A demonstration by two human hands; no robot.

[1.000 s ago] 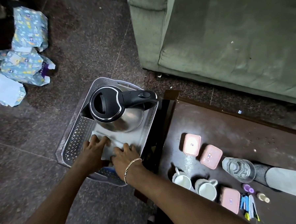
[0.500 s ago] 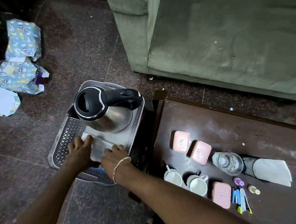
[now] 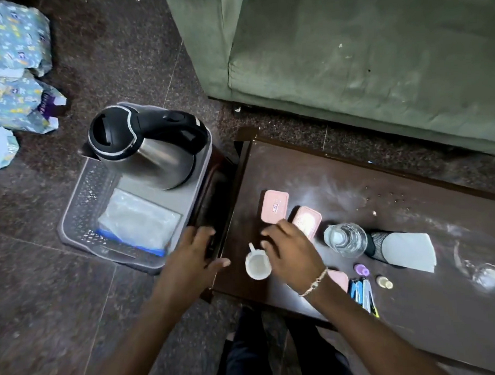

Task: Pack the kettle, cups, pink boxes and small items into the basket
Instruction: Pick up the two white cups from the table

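Note:
A steel kettle with a black lid and handle stands in the far end of the grey basket on the floor. A flat clear packet lies in the basket's near end. On the dark table lie two pink boxes, a white cup and a third pink box, partly hidden by my wrist. My left hand hovers open over the table's left edge. My right hand is open above the table, beside the cup, covering whatever lies under it.
A clear water bottle, a black mesh holder with white paper, a purple cap, a small yellowish bottle and several blue clips sit on the table. A green sofa stands behind. Patterned packets lie on the floor.
Both hands have left the packet in the basket and moved right to the table. My right hand now hovers by the cups. The view shifted right.

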